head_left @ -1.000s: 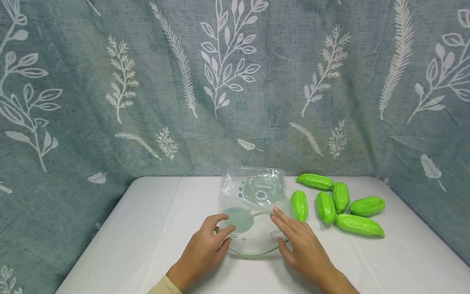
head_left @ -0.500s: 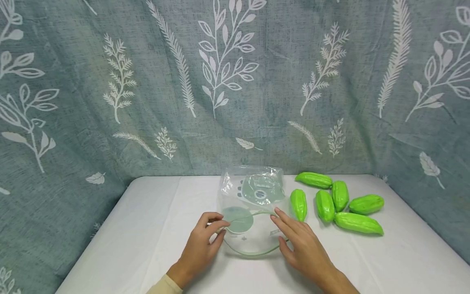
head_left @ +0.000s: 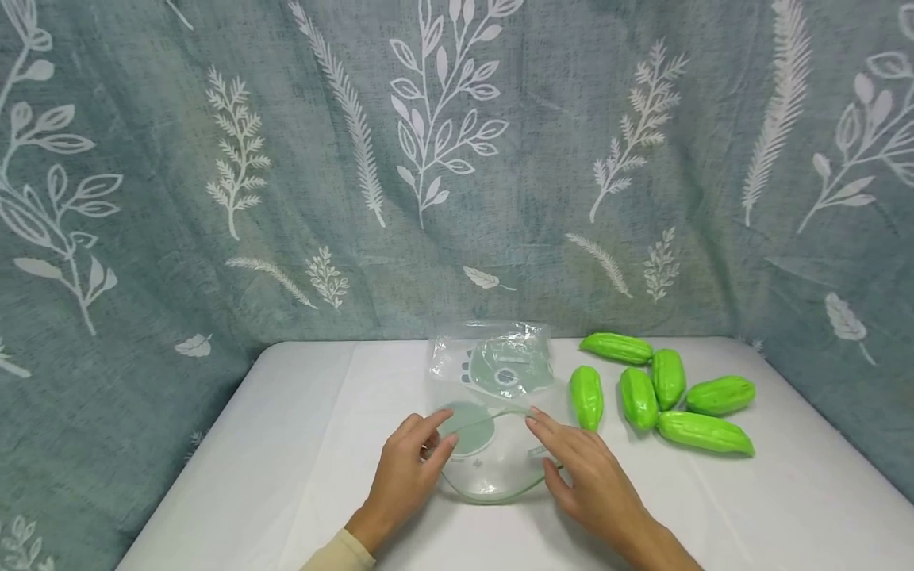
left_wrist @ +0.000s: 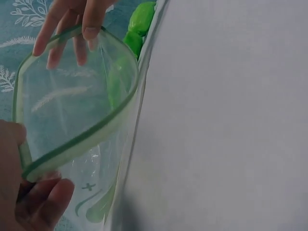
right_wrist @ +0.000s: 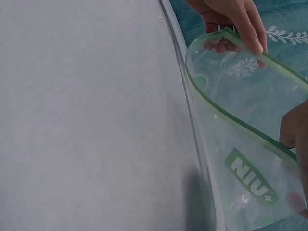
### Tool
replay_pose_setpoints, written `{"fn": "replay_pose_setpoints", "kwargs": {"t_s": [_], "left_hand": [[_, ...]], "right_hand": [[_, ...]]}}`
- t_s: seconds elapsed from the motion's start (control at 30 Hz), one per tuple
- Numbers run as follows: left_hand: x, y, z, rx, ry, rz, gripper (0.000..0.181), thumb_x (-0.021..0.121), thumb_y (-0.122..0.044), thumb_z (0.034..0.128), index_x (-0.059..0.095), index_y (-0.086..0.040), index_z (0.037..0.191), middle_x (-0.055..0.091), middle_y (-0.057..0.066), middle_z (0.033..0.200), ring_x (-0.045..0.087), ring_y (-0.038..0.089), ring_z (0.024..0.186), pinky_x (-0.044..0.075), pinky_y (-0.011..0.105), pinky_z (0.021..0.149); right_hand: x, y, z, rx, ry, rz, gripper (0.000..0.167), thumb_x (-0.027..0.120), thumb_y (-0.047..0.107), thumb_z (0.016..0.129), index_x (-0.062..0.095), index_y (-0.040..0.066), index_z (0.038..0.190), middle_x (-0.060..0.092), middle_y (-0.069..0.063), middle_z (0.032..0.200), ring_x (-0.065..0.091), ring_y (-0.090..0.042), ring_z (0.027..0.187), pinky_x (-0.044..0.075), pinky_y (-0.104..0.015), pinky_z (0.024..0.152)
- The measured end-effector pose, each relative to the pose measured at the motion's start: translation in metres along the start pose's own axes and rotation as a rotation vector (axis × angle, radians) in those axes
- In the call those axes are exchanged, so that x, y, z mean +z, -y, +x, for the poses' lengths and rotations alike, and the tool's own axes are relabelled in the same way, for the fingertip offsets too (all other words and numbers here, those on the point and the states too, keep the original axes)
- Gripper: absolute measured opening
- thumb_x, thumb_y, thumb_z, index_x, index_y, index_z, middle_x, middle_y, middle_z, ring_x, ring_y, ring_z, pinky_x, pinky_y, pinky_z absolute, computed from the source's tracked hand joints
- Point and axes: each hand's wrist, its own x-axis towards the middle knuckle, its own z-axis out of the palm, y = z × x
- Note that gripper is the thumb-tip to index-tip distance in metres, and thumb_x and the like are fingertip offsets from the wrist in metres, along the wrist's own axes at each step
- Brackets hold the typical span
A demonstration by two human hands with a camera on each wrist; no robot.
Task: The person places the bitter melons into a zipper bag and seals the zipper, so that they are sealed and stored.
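Note:
A clear plastic bag with a green-edged mouth lies on the table, its mouth towards me and held apart in a wide loop. My left hand holds the left end of the rim between thumb and fingers. At the right end, my right hand pinches the rim, its fingers fairly straight. In the left wrist view the bag's rim arches between both hands, and the fingers of the right hand reach over it. The right wrist view shows a green "NIU+" label on the bag.
Several bright green, ridged, elongated vegetables lie to the right of the bag; the nearest, a short one, sits just beyond my right hand. A white cloth covers the table. Behind hangs a leaf-patterned blue-green curtain.
My left hand has shifted its fingers on the rim, first slightly left, then back right, with the bag's left end moving along. The right hand stays nearly in place. The vegetables lie as before.

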Motion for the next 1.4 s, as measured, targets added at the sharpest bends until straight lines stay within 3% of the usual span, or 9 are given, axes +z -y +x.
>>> {"fn": "replay_pose_setpoints", "kwargs": {"t_s": [0.17, 0.33, 0.53, 0.7, 0.83, 1.03, 1.2, 1.4], "left_hand": [[0.005, -0.003, 0.003, -0.026, -0.021, 0.016, 0.020, 0.069, -0.011, 0.0942, 0.074, -0.003, 0.111, 0.045, -0.014, 0.073, 0.043, 0.002, 0.063, 0.042, 0.018, 0.052], [0.010, -0.002, 0.002, -0.060, -0.050, -0.013, 0.011, 0.068, -0.010, 0.0951, 0.076, -0.003, 0.098, 0.046, -0.013, 0.075, 0.045, 0.003, 0.065, 0.045, 0.019, 0.055], [0.011, 0.000, 0.005, -0.011, -0.116, -0.058, 0.013, 0.067, -0.012, 0.0965, 0.075, -0.002, 0.096, 0.051, -0.002, 0.096, 0.050, 0.004, 0.071, 0.049, 0.019, 0.059], [0.013, 0.002, 0.007, 0.012, -0.134, -0.077, 0.013, 0.064, -0.013, 0.0988, 0.073, -0.004, 0.099, 0.065, 0.009, 0.115, 0.050, 0.003, 0.067, 0.049, 0.019, 0.058], [0.015, 0.002, 0.007, -0.013, -0.115, -0.073, 0.013, 0.063, -0.014, 0.0993, 0.073, -0.006, 0.103, 0.071, 0.001, 0.103, 0.046, 0.002, 0.061, 0.044, 0.018, 0.052], [0.017, -0.001, 0.010, -0.037, -0.125, -0.027, 0.015, 0.062, -0.017, 0.1005, 0.073, -0.008, 0.101, 0.059, -0.011, 0.076, 0.046, 0.002, 0.060, 0.043, 0.019, 0.050], [0.017, -0.003, 0.010, -0.049, -0.139, -0.019, 0.014, 0.063, -0.017, 0.1000, 0.073, -0.007, 0.100, 0.060, -0.012, 0.075, 0.047, 0.002, 0.060, 0.044, 0.018, 0.050], [0.019, -0.001, 0.009, -0.065, -0.120, -0.053, 0.016, 0.062, -0.018, 0.1007, 0.072, -0.006, 0.104, 0.069, -0.007, 0.085, 0.050, 0.002, 0.061, 0.047, 0.019, 0.052]], "right_hand": [[0.001, -0.001, -0.001, -0.001, -0.008, 0.001, 0.049, 0.052, 0.017, 0.091, 0.060, 0.006, 0.139, 0.059, -0.013, 0.139, 0.063, -0.027, 0.116, 0.044, -0.040, 0.096], [-0.003, -0.003, -0.003, 0.022, -0.028, -0.030, 0.045, 0.048, 0.024, 0.095, 0.064, 0.009, 0.135, 0.060, -0.015, 0.137, 0.064, -0.030, 0.113, 0.044, -0.045, 0.092], [-0.008, -0.006, 0.002, 0.031, -0.060, -0.051, 0.047, 0.049, 0.023, 0.094, 0.063, 0.009, 0.136, 0.063, -0.013, 0.133, 0.065, -0.031, 0.106, 0.044, -0.046, 0.092], [-0.008, -0.004, 0.005, 0.040, -0.051, -0.042, 0.050, 0.051, 0.022, 0.091, 0.060, 0.009, 0.139, 0.061, -0.009, 0.137, 0.063, -0.030, 0.112, 0.043, -0.047, 0.093], [-0.006, -0.002, 0.005, 0.042, -0.047, -0.043, 0.052, 0.051, 0.021, 0.090, 0.060, 0.009, 0.140, 0.059, -0.008, 0.140, 0.061, -0.031, 0.116, 0.044, -0.047, 0.089], [-0.007, -0.002, 0.004, 0.040, -0.063, -0.045, 0.049, 0.049, 0.024, 0.093, 0.061, 0.009, 0.138, 0.059, -0.010, 0.139, 0.061, -0.032, 0.116, 0.043, -0.046, 0.089], [-0.010, -0.004, 0.005, 0.032, -0.118, 0.018, 0.045, 0.054, 0.021, 0.090, 0.066, 0.007, 0.132, 0.061, -0.013, 0.135, 0.061, -0.033, 0.114, 0.040, -0.039, 0.099], [-0.017, -0.009, -0.001, 0.092, -0.136, 0.074, 0.049, 0.060, 0.017, 0.085, 0.064, 0.002, 0.131, 0.063, -0.014, 0.131, 0.059, -0.031, 0.117, 0.033, -0.027, 0.110]]}}
